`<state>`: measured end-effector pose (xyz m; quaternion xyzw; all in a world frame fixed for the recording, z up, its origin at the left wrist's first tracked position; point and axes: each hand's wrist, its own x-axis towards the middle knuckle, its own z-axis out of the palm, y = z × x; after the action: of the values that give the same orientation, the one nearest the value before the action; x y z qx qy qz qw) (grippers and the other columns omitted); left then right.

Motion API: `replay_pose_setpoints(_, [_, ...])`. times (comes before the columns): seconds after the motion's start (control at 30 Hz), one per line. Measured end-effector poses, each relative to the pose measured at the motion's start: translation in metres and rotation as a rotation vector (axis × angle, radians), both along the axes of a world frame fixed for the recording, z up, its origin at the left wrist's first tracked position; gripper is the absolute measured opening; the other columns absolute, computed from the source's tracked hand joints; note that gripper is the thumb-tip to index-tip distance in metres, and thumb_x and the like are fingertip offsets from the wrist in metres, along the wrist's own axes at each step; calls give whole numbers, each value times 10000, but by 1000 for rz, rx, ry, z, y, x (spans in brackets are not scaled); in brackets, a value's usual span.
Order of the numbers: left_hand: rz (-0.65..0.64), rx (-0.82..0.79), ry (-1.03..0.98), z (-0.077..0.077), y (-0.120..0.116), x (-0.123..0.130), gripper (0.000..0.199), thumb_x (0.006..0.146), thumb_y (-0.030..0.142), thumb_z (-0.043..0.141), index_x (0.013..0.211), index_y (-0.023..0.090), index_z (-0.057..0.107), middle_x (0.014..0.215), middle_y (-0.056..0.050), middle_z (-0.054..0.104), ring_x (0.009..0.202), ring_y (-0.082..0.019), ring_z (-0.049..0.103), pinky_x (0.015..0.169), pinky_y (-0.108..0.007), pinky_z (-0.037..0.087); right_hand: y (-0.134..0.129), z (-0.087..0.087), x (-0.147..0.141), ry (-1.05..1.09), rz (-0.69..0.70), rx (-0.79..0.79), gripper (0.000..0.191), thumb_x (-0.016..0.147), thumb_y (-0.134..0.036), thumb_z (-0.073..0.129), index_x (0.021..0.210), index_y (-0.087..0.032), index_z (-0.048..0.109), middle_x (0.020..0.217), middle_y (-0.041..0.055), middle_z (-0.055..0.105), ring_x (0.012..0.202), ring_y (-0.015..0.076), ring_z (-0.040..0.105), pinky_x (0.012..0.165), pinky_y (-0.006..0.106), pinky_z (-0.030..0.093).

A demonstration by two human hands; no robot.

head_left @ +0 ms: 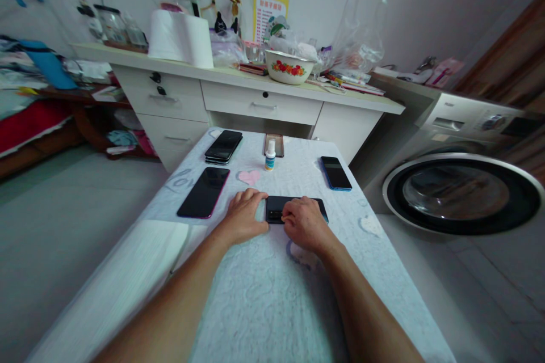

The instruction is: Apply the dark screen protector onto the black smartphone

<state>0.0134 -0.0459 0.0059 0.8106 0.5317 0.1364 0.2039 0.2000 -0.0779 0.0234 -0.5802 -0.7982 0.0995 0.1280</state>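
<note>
A dark smartphone (276, 203) lies back side up on the cloth-covered table, its camera block toward the left end. My left hand (244, 215) grips that end, thumb at the near corner and fingers at the far one. Over the camera block, my right hand (307, 226) is closed, its fingertips pinched at the lenses. A small orange-tan bit shows at the pinch, too small to name. Behind the phone stands a little white bottle (269, 156) with a blue and yellow label, in front of a phone case (279, 146).
To the left lie a large phone (204, 193) with a pink edge and a stack of phones (223, 146). A blue-edged phone (336, 173) is at the right. Beyond the table (255, 295) stand a white desk (170, 96) and a washing machine (468, 142).
</note>
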Motion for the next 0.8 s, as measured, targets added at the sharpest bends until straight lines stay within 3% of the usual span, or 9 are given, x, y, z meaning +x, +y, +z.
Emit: replay_pose_setpoints(0.8, [0, 37, -11, -7, 1, 1, 626, 614, 303, 608, 1224, 252, 476, 1241, -40, 491, 1137, -279, 428, 985, -384, 351, 0, -1, 0, 18, 3, 4, 119, 735, -144, 534, 781, -208, 623, 829, 15, 648, 801, 157, 493, 762, 272, 283])
